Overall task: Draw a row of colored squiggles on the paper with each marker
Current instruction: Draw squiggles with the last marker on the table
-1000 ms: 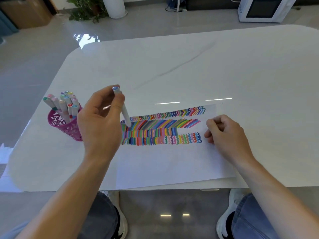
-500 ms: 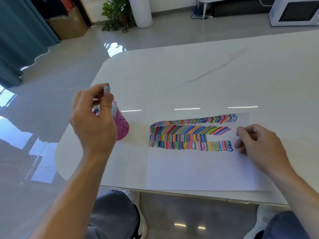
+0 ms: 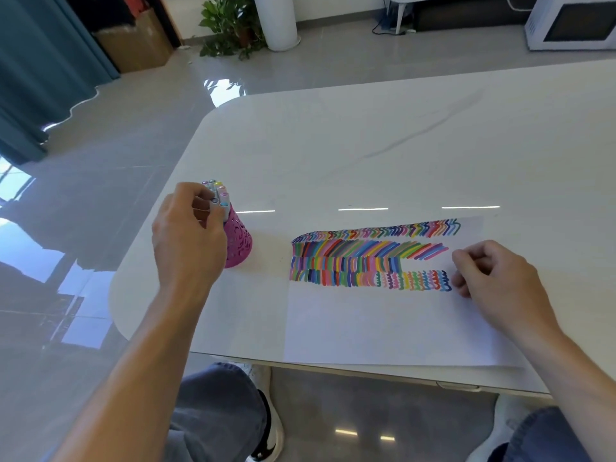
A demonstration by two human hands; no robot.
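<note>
- Starting nearest: the paper [image 3: 383,328] lies with its near edge along the bench [image 3: 366,145] rim, and its lower half is blank. It could slide on the glossy top if the pinning pressure lapses.
- The right hand [image 3: 496,281] rests on the paper's right margin. Its grip is curled tight with nothing visible inside, just beside the end of the squiggle row [image 3: 416,280]. Fresh ink could smear under the knuckles.
- Left of the paper and apart from it stands the pink holder [image 3: 238,241]. The left hand [image 3: 186,238] reaches over it, its grip pinching one marker [image 3: 215,201] among the packed markers [image 3: 218,190].
- Risk: a snagged pull could tip the holder and scatter its contents towards the paper.
- Beyond the paper the bench is white and glossy, with a faint grey vein and strip-light reflections.
- Farthest: polished grey floor [image 3: 100,161], teal curtain [image 3: 40,61], cardboard box [image 3: 133,45], potted plant [image 3: 226,31], white appliance [image 3: 573,21].
</note>
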